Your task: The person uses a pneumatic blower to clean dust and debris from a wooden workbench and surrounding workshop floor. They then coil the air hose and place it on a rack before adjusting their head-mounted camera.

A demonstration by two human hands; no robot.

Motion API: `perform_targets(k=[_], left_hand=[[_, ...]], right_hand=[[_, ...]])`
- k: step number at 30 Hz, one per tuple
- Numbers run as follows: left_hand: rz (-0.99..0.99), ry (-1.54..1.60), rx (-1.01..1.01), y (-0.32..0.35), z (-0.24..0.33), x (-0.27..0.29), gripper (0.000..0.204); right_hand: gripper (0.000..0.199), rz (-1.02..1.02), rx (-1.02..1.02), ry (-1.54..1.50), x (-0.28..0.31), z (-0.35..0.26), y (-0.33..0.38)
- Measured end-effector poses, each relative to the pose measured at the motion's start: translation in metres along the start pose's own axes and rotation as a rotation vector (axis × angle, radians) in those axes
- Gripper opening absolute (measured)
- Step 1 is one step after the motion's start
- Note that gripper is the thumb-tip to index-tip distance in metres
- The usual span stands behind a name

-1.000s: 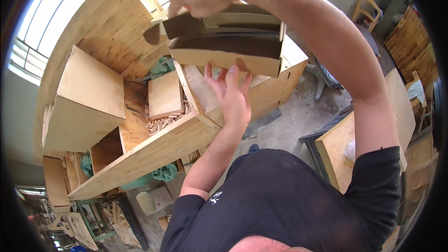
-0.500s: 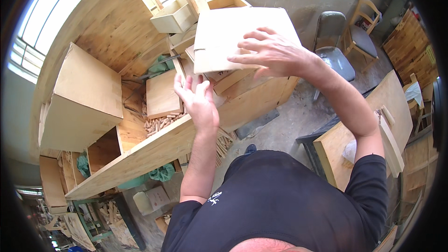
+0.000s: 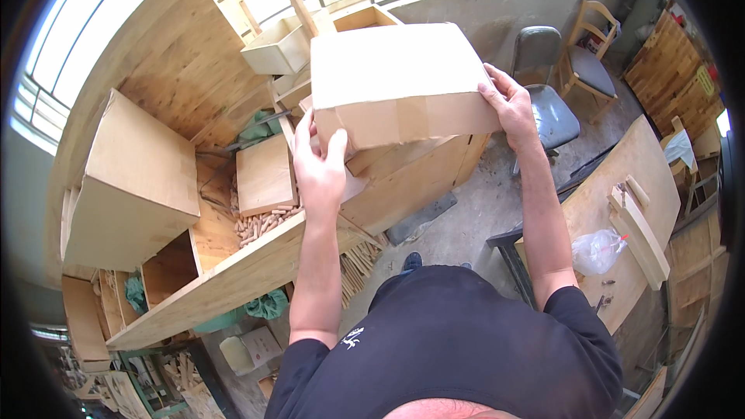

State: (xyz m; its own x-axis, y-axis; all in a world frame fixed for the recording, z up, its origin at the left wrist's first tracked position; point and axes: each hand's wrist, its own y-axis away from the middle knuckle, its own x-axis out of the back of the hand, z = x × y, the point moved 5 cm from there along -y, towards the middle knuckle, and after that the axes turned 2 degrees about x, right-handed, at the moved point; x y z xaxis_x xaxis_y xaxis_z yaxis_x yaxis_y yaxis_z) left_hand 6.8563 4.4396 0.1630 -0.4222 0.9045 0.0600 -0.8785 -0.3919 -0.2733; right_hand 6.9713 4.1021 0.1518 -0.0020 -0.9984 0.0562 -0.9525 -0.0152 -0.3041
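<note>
A cardboard box [image 3: 411,119] with a bright, washed-out top is between my two hands, above the far end of the wooden workbench [image 3: 372,195]. My left hand [image 3: 320,169] grips its near left corner, thumb at the front and fingers along the left side. At the right end, my right hand [image 3: 511,105] holds the edge with the thumb on top; its other fingers are partly hidden. Whatever lies inside the box is out of sight, and its underside does not show.
Left of the box, wooden dowels [image 3: 264,225] lie beside a square wooden board [image 3: 265,176] in a bench compartment. A larger carton [image 3: 143,171] stands further left. Chairs [image 3: 547,112] are beyond on the right, near a table [image 3: 644,178] holding a plastic bag [image 3: 597,252].
My right hand has moved from over the box's top to its right end. My left hand has come onto the left corner. The box's front face now shows in full.
</note>
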Motion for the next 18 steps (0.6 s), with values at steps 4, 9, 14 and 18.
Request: perform_targets(k=[4, 9, 14, 18], left_hand=[[0.029, -0.080, 0.037, 0.030, 0.023, 0.014, 0.056], [-0.105, -0.320, -0.005, 0.014, -0.036, 0.034, 0.064], [0.065, -0.400, -0.131, 0.088, -0.003, 0.035, 0.041], [-0.979, -0.098, 0.536, 0.154, -0.097, -0.059, 0.014]], right_hand=[[0.049, -0.099, 0.078, 0.104, -0.012, -0.017, -0.022], [0.051, -0.016, 0.349, 0.510, -0.030, -0.014, -0.040], [0.023, 0.081, 0.336, 0.298, -0.007, -0.036, 0.070], [0.017, -0.686, -0.165, 0.334, -0.009, 0.083, 0.209]])
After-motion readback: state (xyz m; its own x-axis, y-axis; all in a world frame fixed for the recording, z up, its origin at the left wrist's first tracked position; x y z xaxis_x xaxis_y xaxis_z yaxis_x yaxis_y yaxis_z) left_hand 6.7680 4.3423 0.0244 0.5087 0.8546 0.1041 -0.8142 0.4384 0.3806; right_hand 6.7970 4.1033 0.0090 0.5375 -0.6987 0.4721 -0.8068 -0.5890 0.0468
